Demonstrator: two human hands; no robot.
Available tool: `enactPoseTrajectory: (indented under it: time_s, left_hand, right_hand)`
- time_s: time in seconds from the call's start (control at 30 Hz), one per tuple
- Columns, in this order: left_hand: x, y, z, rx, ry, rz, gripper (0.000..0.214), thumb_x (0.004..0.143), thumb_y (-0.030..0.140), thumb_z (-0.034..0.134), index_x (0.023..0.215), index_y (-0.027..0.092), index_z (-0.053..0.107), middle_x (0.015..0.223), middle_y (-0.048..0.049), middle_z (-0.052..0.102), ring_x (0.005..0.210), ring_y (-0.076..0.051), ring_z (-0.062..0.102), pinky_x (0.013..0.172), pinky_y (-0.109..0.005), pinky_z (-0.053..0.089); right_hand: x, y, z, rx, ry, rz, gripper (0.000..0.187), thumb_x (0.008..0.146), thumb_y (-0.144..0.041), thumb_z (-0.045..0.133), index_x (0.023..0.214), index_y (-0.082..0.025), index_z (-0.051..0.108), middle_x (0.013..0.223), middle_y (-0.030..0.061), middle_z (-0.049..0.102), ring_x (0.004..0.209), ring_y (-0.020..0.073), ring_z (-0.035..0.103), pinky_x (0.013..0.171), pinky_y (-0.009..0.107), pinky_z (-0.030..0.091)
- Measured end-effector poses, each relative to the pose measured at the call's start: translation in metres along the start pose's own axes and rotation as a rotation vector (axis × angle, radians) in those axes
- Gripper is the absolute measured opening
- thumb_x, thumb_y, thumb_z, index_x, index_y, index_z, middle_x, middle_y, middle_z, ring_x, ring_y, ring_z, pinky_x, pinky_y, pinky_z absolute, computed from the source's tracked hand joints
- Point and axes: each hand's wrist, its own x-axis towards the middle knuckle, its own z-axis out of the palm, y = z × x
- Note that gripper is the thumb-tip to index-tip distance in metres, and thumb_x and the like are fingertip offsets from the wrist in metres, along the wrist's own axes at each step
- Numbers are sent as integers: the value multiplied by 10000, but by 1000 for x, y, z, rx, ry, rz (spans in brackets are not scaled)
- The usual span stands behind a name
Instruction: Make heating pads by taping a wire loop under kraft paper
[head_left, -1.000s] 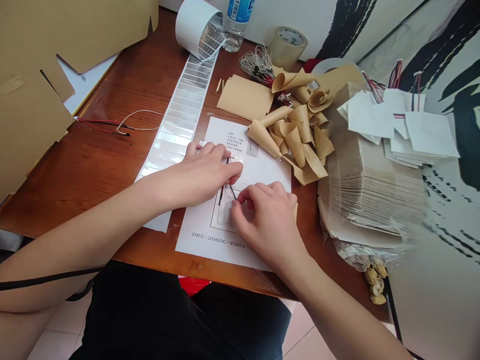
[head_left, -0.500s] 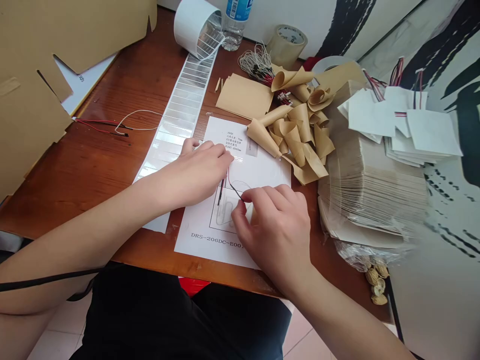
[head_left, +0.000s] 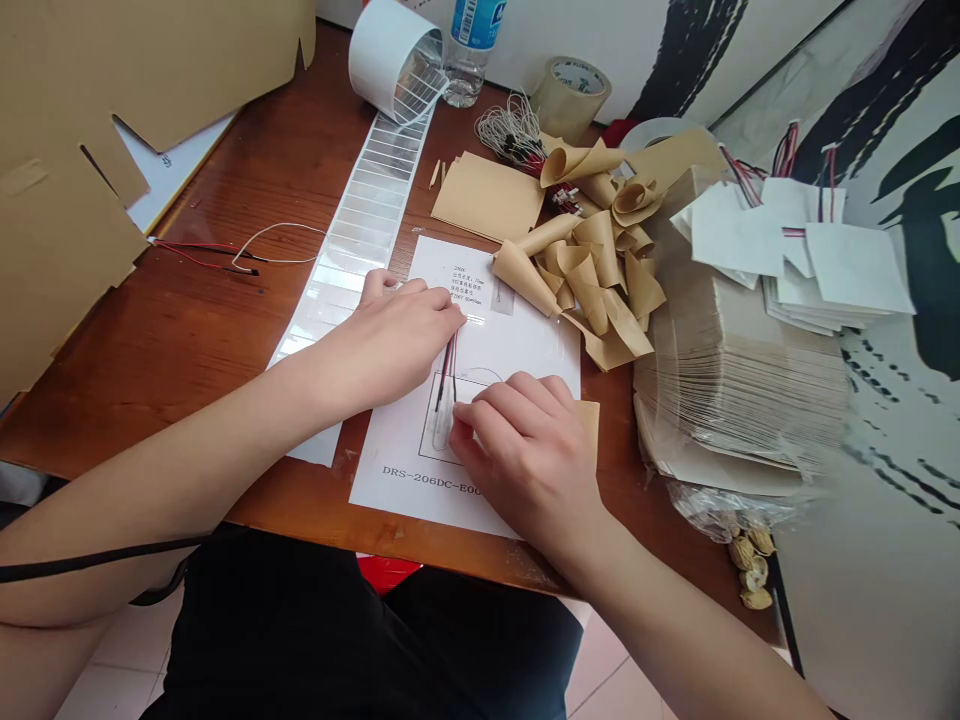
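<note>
A white printed sheet lies flat on the table with a drawn rectangle on it. My left hand is closed and pressed down on its upper part; thin red and black wires run out from under those fingertips toward me. Whatever is at the top end of the wires is hidden by the hand. My right hand pinches the end of one black-tipped wire between thumb and index finger, over the drawn rectangle. Under the right hand, the edge of a brown paper piece sticks out.
A label strip unrolls from its roll. Brown paper squares, curled paper scraps, a wire bundle and tape lie behind. At right stands a card stack; cardboard is at left.
My right hand has moved left with the wire end, which now lies straighter beside the other wires. The brown paper edge at its right has come into view. My left hand stays put.
</note>
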Motion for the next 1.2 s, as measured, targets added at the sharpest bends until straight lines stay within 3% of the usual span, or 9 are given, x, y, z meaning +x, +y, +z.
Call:
enactPoseTrajectory:
  time_s: [0.13, 0.3, 0.47, 0.87, 1.2]
  left_hand:
    - [3, 1, -3, -46, 6, -24, 353, 999, 134, 397, 1225, 176, 665, 1127, -113, 714, 1066, -295, 599, 961, -494, 297]
    - [7, 4, -9, -96, -12, -80, 223, 993, 239, 523, 1103, 194, 712, 1116, -85, 737, 1100, -294, 601, 986, -487, 291]
    - [9, 1, -9, -119, 23, -82, 190, 975, 244, 559, 1000, 224, 746, 1046, -53, 756, 1040, -265, 610, 977, -485, 289]
    - [11, -2, -8, -104, 26, -75, 152, 961, 240, 600, 997, 245, 747, 1010, -37, 759, 1037, -266, 613, 985, -522, 289]
    - [12, -5, -5, -130, 57, -92, 165, 948, 270, 630, 884, 263, 781, 993, -18, 794, 999, -246, 612, 987, -508, 273]
  right_hand:
    - [-1, 3, 2, 19, -58, -39, 313, 876, -47, 586, 613, -211, 540, 609, -2, 532, 658, 167, 380, 628, 327, 283]
    - [-1, 5, 4, 29, -85, -67, 314, 885, -50, 585, 617, -207, 531, 622, -1, 527, 671, 166, 370, 638, 331, 275]
    - [-1, 5, 5, 22, -91, -82, 332, 912, -63, 569, 616, -208, 524, 626, -3, 517, 672, 167, 363, 650, 325, 272]
    - [-1, 8, 3, 41, -70, -95, 328, 934, -79, 573, 633, -205, 544, 635, 1, 529, 673, 168, 356, 646, 330, 264]
    - [0, 8, 3, 5, -72, -141, 348, 935, -68, 571, 616, -202, 534, 632, 4, 503, 676, 170, 346, 637, 330, 251]
